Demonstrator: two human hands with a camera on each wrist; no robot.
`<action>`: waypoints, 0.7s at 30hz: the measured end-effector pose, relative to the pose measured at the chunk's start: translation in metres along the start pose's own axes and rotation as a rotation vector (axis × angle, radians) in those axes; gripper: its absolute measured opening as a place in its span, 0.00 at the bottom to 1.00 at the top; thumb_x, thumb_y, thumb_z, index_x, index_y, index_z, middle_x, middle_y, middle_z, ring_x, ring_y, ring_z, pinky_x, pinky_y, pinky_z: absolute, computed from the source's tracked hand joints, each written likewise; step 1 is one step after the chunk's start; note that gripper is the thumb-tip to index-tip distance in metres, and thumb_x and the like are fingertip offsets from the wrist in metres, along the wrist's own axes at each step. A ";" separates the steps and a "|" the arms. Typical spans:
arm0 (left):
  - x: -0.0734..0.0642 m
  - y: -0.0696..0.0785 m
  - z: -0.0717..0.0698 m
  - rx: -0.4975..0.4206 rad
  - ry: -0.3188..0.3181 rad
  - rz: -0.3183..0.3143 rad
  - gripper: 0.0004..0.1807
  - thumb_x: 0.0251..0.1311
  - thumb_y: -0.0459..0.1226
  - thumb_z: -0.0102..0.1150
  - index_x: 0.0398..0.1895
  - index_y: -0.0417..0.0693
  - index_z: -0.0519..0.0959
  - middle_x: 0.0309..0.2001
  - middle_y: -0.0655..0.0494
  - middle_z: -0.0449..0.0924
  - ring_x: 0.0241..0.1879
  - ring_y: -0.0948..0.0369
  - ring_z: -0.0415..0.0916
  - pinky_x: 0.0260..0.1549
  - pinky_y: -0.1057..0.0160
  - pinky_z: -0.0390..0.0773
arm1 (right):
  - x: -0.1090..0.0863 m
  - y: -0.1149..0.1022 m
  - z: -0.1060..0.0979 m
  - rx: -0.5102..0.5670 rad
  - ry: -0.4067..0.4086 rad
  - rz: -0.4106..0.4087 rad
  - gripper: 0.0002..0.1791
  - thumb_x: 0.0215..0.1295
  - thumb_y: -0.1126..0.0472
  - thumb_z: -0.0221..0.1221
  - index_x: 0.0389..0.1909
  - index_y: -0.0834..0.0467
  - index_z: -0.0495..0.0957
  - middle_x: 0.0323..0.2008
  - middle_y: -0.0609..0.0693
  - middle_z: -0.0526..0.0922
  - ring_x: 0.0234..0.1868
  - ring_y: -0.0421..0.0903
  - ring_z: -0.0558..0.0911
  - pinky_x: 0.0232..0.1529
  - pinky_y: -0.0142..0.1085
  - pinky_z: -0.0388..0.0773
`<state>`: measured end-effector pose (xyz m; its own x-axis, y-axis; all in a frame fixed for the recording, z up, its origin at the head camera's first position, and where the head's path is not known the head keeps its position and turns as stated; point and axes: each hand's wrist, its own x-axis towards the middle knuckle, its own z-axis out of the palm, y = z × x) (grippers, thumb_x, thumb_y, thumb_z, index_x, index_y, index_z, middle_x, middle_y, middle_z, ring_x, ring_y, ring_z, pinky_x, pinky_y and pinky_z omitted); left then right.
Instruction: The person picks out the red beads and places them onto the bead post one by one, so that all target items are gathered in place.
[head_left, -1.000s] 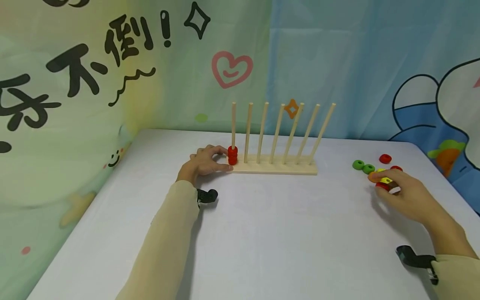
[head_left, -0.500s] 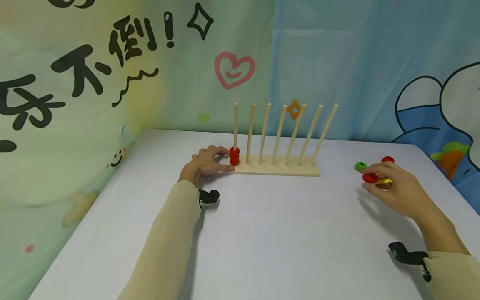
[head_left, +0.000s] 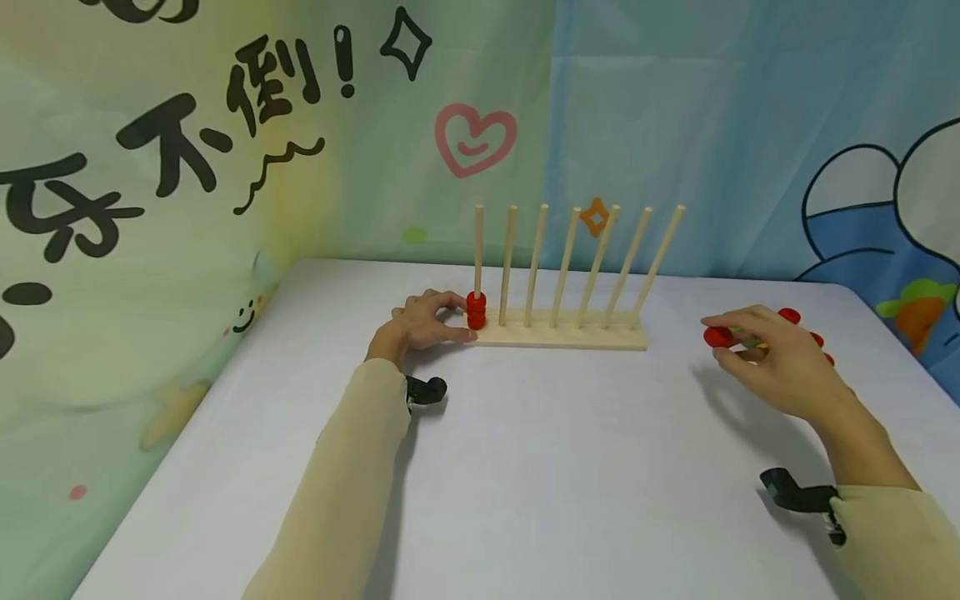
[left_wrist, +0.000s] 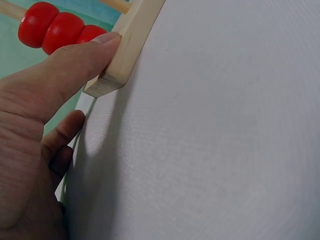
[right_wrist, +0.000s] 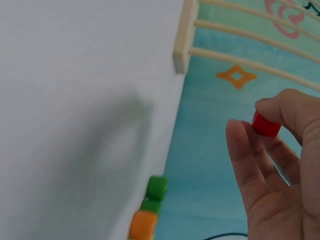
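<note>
A pale wooden peg stand (head_left: 562, 335) with several upright pegs stands at the middle of the table. Three red beads (head_left: 476, 311) are stacked on its leftmost peg. My left hand (head_left: 426, 323) grips the left end of the base. In the left wrist view the thumb (left_wrist: 80, 65) presses the base's edge just below those beads. Off to the right of the stand, my right hand (head_left: 795, 358) holds one red bead (head_left: 718, 337) above the table. The right wrist view shows this bead pinched between thumb and fingers.
Loose red beads (head_left: 789, 315) lie on the white table (head_left: 570, 483) behind the right hand, which partly hides the pile. In the right wrist view, a green bead (right_wrist: 157, 188) and an orange bead (right_wrist: 144, 225) show there. A printed cloth (head_left: 637, 125) hangs behind the table.
My right hand has picked a red bead out of the loose pile and moved left and slightly up with it. The left hand keeps its grip on the stand.
</note>
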<state>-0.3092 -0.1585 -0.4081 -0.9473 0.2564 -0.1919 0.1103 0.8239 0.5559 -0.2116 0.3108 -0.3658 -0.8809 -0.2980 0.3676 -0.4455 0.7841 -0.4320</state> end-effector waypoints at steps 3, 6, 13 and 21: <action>0.001 0.000 0.001 0.004 0.009 -0.010 0.29 0.51 0.61 0.67 0.57 0.69 0.73 0.65 0.58 0.64 0.65 0.48 0.55 0.57 0.43 0.56 | 0.009 -0.007 0.000 0.023 0.008 -0.019 0.24 0.57 0.71 0.67 0.55 0.55 0.80 0.50 0.51 0.77 0.42 0.38 0.77 0.42 0.11 0.65; 0.001 0.000 0.001 0.011 0.004 -0.018 0.30 0.51 0.61 0.66 0.58 0.69 0.73 0.66 0.58 0.64 0.65 0.48 0.55 0.58 0.43 0.56 | 0.015 -0.014 0.001 0.043 0.007 -0.028 0.24 0.57 0.71 0.67 0.56 0.55 0.80 0.51 0.51 0.77 0.42 0.37 0.77 0.41 0.11 0.66; 0.002 0.003 -0.001 0.010 0.009 -0.009 0.31 0.51 0.61 0.66 0.58 0.68 0.73 0.65 0.58 0.65 0.65 0.49 0.55 0.57 0.44 0.56 | 0.026 -0.027 0.005 0.082 0.007 0.006 0.21 0.59 0.69 0.67 0.55 0.55 0.80 0.50 0.50 0.75 0.45 0.49 0.76 0.40 0.11 0.66; 0.001 0.002 0.000 0.006 -0.001 -0.012 0.31 0.52 0.60 0.66 0.59 0.67 0.72 0.66 0.56 0.64 0.64 0.48 0.55 0.57 0.43 0.56 | 0.038 -0.042 0.012 0.133 0.009 -0.020 0.20 0.61 0.67 0.66 0.55 0.53 0.80 0.49 0.49 0.76 0.44 0.48 0.78 0.41 0.14 0.70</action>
<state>-0.3100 -0.1567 -0.4076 -0.9484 0.2468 -0.1992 0.1008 0.8300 0.5485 -0.2280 0.2603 -0.3432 -0.8705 -0.3075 0.3842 -0.4806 0.6988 -0.5297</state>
